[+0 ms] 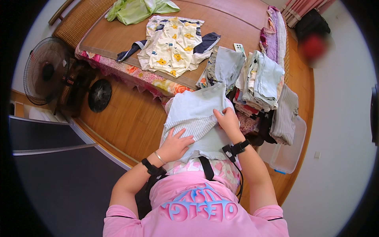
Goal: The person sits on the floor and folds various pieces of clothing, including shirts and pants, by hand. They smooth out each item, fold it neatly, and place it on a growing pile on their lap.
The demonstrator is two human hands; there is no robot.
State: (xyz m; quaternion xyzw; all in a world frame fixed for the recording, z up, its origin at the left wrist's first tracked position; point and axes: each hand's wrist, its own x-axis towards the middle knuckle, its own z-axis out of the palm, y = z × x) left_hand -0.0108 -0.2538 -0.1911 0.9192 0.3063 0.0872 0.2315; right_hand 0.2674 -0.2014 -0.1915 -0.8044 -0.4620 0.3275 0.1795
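Observation:
Across my lap lies a pale blue garment [195,102], with a striped section [195,129] folded over its middle. My left hand [176,145] rests palm down on the striped cloth with its fingers spread. At the garment's right edge, my right hand [229,123] pinches the fabric between thumb and fingers. Beyond my knees, a cream garment with yellow bear prints [174,44] is spread on the bed, with dark blue sleeves showing on both sides. To its right sits a pile of folded grey clothes [229,63].
A tall stack of folded clothes [263,80] stands at the right, beside striped grey cloth [284,115] over a clear plastic bin [291,157]. A phone [239,47] and green fabric [133,11] lie on the bed [234,20]. A fan [46,71] stands left.

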